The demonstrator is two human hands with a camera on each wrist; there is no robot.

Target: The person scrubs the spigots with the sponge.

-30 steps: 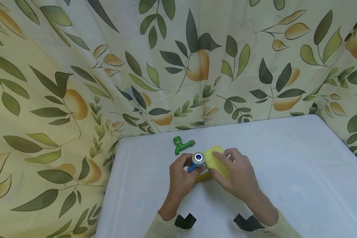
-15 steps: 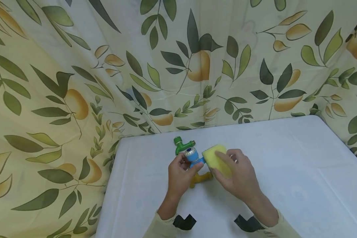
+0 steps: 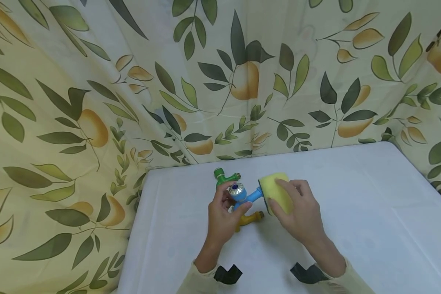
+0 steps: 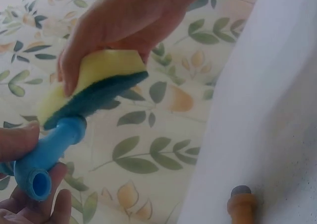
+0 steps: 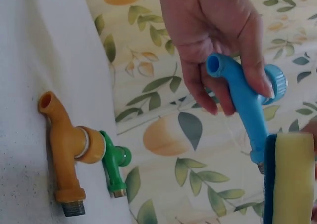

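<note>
My left hand grips a blue plastic tap by its body, just below the silvery round knob, and holds it above the table. The tap's inlet end points right, toward the sponge. Between the fingers and thumb of my right hand is a yellow sponge with a dark green scouring side. In the left wrist view the scouring side lies right at the blue tap's end. The right wrist view shows the tap's open spout and the sponge's edge beside the threaded end.
A green tap lies on the white-covered table behind my left hand. An orange-yellow tap lies nearer, partly hidden by that hand. A leaf-patterned curtain hangs behind and to the left.
The blue tap has turned from pointing its knob up at the camera to showing its side, inlet to the right. The sponge has shifted slightly right and up, to the tap's end.
</note>
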